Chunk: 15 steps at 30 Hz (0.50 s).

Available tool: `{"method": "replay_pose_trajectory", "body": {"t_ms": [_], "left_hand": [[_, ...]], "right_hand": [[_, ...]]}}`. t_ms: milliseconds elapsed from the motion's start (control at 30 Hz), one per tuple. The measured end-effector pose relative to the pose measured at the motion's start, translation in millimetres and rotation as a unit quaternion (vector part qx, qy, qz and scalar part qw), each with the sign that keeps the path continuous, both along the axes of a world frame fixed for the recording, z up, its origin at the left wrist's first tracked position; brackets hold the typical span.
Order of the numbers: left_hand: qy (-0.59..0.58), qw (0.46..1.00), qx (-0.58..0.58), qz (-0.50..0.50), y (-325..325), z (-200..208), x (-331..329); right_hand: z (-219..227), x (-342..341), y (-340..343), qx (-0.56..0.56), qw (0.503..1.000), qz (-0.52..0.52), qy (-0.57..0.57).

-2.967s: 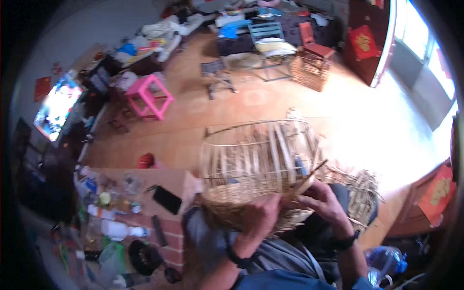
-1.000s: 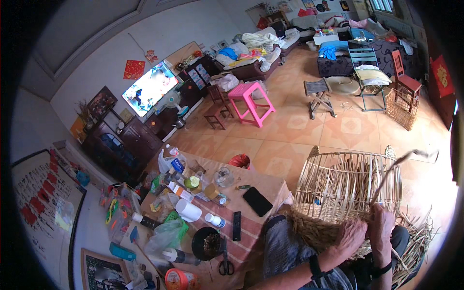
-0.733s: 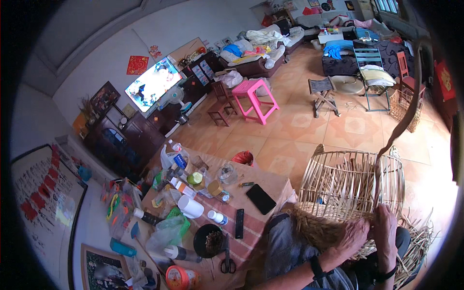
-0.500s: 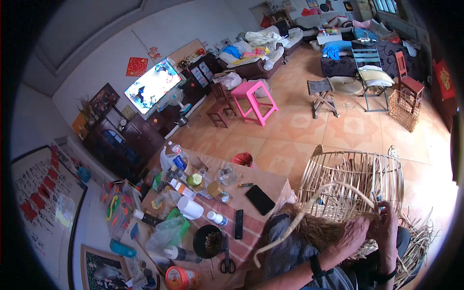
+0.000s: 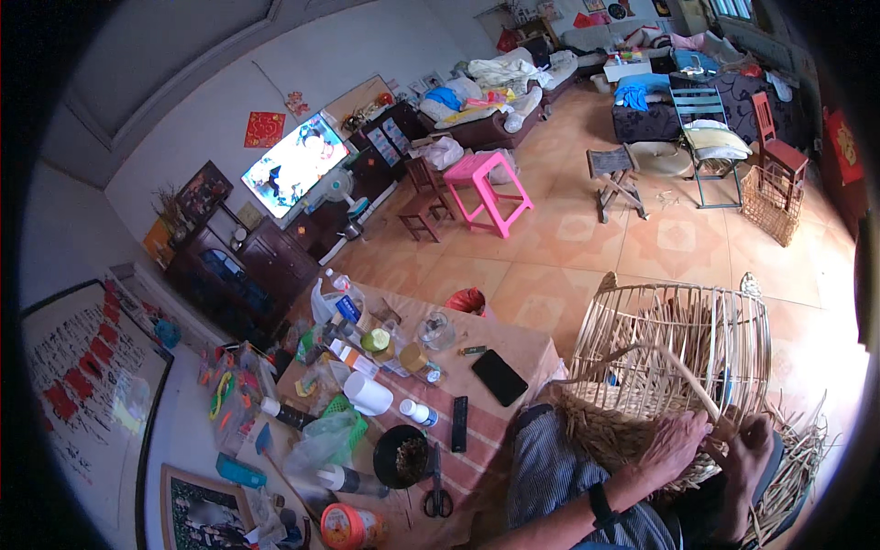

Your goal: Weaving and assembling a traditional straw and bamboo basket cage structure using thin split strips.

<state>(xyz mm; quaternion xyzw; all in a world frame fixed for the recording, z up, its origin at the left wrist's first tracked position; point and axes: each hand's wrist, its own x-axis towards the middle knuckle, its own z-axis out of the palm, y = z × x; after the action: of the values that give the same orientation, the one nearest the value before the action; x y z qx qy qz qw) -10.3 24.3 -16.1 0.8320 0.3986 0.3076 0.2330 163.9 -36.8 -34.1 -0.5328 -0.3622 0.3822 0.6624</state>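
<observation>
Left hand [image 5: 676, 445]: bare, lower right of the frame, fingers bent down at the near side of the pale slatted basket [image 5: 632, 401]; can't tell from here if it grips.
Right hand [image 5: 752, 447]: bare, fingers curled beside the left; whether it pinches anything, can't tell.
Strip: long tan plant-fibre strip [image 5: 689, 378], arching from between the hands leftward over the basket, other end loose.
Basket: lower right, against the person's striped trouser leg [image 5: 550, 472]; thick braided straw band [image 5: 600, 433] along its near side.
Weaving step: looks like working the strip in at the band.
Next move: seems to call for a firm pinch, then a snug pull, loose length kept off the slats.
Table edge: brown table [image 5: 530, 350] just left of the basket; flat black phone [image 5: 500, 378] near that edge, strip could brush it.
Straw side: heap of dry tan strips [image 5: 807, 449] just beside the right hand, tight there.
Open room: orange tiled floor [image 5: 587, 246], beyond the basket, centre right.
</observation>
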Motion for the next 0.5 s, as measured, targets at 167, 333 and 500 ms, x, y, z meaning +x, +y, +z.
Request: {"method": "replay_pose_trajectory", "body": {"t_ms": [167,333,500], "left_hand": [[0.017,0.999,0.002,0.035,0,-1,3],[0.022,0.998,-0.041,0.038,3,-2,4],[0.018,0.998,-0.059,0.011,7,1,0]], "right_hand": [[9,14,55,0.021,0.986,-0.023,0.165],[-7,10,12,-0.076,0.958,-0.056,0.270],[-6,-15,-29,-0.053,0.961,-0.042,0.268]]}}
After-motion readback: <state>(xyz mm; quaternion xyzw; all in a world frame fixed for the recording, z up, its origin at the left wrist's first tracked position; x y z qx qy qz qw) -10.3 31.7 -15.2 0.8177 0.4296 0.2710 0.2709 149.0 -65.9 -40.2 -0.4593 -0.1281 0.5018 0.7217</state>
